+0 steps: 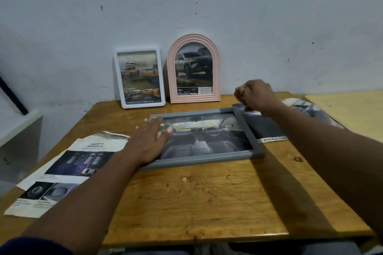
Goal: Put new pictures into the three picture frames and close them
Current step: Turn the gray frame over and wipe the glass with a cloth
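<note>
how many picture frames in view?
3. The white frame and pink arched frame stand against the wall; the grey frame lies flat on the table, left hand resting on its left end. None visibly hidden.

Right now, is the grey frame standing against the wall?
No, the grey frame lies flat on the table, the left hand resting on its left end.

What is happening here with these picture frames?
A person is working on a grey frame that lies flat on the wooden table with a car-interior picture in it. The left hand rests flat on its left end; the right hand hovers over its far right corner, fingers curled, and I cannot tell if it holds anything. A white frame and a pink arched frame stand against the wall, each with a truck picture.
</note>
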### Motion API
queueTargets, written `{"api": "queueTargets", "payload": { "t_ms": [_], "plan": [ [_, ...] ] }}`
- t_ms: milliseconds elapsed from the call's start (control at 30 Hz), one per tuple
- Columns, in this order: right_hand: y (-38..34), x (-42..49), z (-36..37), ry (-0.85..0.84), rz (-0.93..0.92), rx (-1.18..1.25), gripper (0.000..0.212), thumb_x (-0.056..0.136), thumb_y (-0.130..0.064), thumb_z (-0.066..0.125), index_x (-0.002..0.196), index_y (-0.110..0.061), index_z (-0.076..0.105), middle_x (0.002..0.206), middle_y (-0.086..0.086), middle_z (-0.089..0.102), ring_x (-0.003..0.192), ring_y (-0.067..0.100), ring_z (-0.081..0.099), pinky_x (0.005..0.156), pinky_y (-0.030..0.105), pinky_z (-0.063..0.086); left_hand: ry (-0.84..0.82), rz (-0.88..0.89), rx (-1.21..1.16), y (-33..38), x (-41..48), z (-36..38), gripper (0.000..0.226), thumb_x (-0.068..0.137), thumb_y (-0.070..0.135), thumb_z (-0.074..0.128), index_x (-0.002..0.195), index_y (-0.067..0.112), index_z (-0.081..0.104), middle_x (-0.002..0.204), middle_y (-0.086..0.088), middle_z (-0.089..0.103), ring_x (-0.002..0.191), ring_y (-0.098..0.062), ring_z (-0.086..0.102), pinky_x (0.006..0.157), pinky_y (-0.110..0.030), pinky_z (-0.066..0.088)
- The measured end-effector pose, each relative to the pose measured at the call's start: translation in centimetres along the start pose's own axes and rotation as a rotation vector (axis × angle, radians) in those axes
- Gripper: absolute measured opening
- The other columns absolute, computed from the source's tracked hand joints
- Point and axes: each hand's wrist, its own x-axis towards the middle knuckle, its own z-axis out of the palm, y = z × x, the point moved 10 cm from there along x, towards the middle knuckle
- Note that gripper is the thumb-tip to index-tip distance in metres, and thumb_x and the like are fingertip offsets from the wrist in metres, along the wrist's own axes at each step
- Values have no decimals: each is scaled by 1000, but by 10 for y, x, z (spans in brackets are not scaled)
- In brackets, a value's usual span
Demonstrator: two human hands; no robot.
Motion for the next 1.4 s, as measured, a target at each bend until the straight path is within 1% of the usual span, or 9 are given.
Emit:
{"api": "queueTargets", "payload": {
  "t_ms": [67, 200, 333, 767, 933, 1033, 1267, 1333, 1400],
  "plan": [
    [10, 8, 31, -102, -28, -91, 28, 96, -19, 46, 85, -7, 69, 83, 7, 70, 77, 24, 65, 72, 28, 54, -6, -3, -27, -2, -2, 7, 89, 86, 80, 10, 162, 34, 8, 171, 2, 4, 157, -18, -5, 126, -45, -1],
    [30, -7, 86, -337, -125, -278, 36, 100, -32, 36, 114, -12, 63, 118, 12, 64, 110, 28, 57, 93, 36, 43, 7, 20, 18, -3, -2, 9, 86, 89, 79, 10, 163, 35, 5, 171, 1, 2, 156, -18, -8, 126, -44, -2],
    [37, -15, 96, -334, -172, -409, 53, 104, -31, 34, 151, -7, 33, 160, 15, 28, 149, 28, 21, 118, 37, 17, 22, 99, 114, 8, -1, 9, 85, 90, 78, 7, 163, 34, 5, 171, 1, 6, 156, -15, -7, 126, -43, -2],
    [32, -98, 68, -298, -144, -383, 50, 104, -25, 37, 152, -10, 33, 160, 11, 29, 150, 25, 19, 120, 43, 17, 13, -4, -31, 7, -8, 6, 83, 95, 77, 20, 163, 31, 10, 171, 3, 7, 156, -13, 0, 125, -43, 7],
    [17, -152, 54, -242, -202, -353, 50, 103, -35, 28, 144, -10, 42, 151, 14, 41, 144, 27, 30, 120, 37, 14, 26, -17, -56, 8, -8, 4, 84, 95, 78, 20, 163, 30, 11, 171, 2, 9, 157, -15, 3, 126, -45, 8],
    [-8, -175, 77, -248, -269, -397, 69, 92, -47, 12, 144, -11, 40, 150, 14, 42, 143, 28, 31, 122, 41, 13, 33, -22, -86, 7, -9, 3, 84, 94, 79, 20, 163, 32, 11, 171, 3, 10, 157, -15, 3, 126, -45, 8],
    [-93, -191, 162, -418, -364, -335, 57, 101, -39, 34, 152, -12, 27, 159, 12, 28, 149, 26, 19, 122, 42, 13, 45, -56, -232, 0, -10, 2, 83, 91, 82, 17, 162, 41, 3, 171, 0, 6, 157, -23, 4, 124, -49, 9],
    [-105, -190, 162, -510, -337, -191, 48, 104, -37, 32, 148, -16, 34, 150, 9, 40, 142, 26, 32, 114, 41, 29, 52, -76, -319, -3, -15, -1, 81, 92, 81, 16, 161, 43, 2, 171, 2, 7, 157, -26, 4, 124, -51, 8],
    [-103, -177, 135, -472, -263, 27, 39, 106, -33, 31, 142, -21, 41, 128, -1, 48, 122, 16, 45, 91, 26, 38, 112, -62, -372, -2, -25, -11, 82, 90, 85, 17, 160, 44, 6, 171, 2, 11, 157, -25, 9, 124, -56, 13]
  ]
}}
